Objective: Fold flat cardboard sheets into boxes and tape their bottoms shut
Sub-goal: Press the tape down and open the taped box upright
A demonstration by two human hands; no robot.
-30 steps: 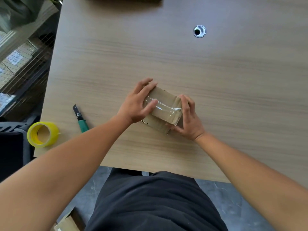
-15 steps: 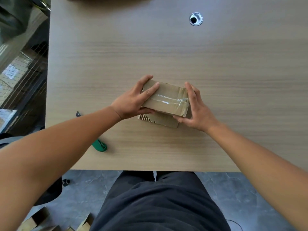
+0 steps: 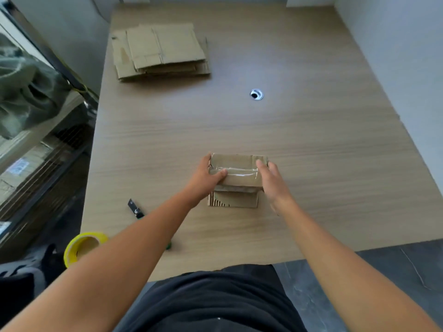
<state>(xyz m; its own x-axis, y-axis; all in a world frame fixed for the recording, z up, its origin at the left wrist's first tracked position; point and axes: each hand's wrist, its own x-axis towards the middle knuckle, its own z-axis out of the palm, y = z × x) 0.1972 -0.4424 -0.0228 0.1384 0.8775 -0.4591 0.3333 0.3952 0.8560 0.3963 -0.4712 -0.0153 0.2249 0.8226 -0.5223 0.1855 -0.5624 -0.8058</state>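
A small brown cardboard box (image 3: 236, 164) stands upside down on the wooden table (image 3: 311, 164), a strip of clear tape running across its closed bottom. My left hand (image 3: 206, 176) grips its left end, thumb lying on the tape. My right hand (image 3: 269, 180) holds the right end, fingers laid over the top edge. A stack of flat cardboard sheets (image 3: 159, 51) lies at the far left of the table. A yellow tape roll (image 3: 81, 246) sits at the near left corner.
A green-handled utility knife (image 3: 135, 209) lies left of the box, partly hidden by my left forearm. A round cable hole (image 3: 256, 94) is in the table beyond the box. Grey walls stand behind and to the right of the table.
The view has tilted up, bringing the sheet stack and tape roll into sight. The box has turned square to me, and both hands have stayed on its ends.
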